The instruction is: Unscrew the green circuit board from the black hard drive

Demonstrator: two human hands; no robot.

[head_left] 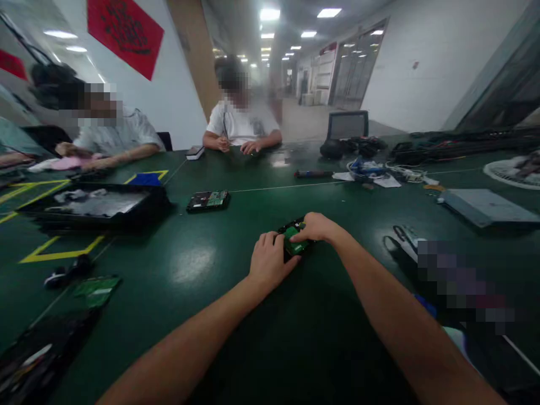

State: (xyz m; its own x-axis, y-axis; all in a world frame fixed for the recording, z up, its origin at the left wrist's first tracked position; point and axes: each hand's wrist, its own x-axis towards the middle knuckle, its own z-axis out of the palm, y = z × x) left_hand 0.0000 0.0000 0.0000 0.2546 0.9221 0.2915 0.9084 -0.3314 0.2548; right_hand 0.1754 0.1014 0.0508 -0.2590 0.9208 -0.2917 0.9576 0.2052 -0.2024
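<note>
A small dark device with a green circuit board (294, 243) on its upper face, which looks like a hard drive, lies on the green table in front of me. My left hand (270, 259) grips its near left side, with the thumb along the near edge. From the far right, my right hand (317, 228) reaches over it, its fingers bent down onto the circuit board. Part of the device is hidden under both hands. Whether the right fingers hold some small part cannot be made out. A similar hard drive (208, 200) rests farther back to the left.
At left stands a black tray (97, 211) near yellow tape marks. A green board (99, 288) and dark parts lie at near left. Cables (367, 169), a grey metal box (485, 205) and a white basket (512, 173) are at right. Two people (242, 121) sit across the table.
</note>
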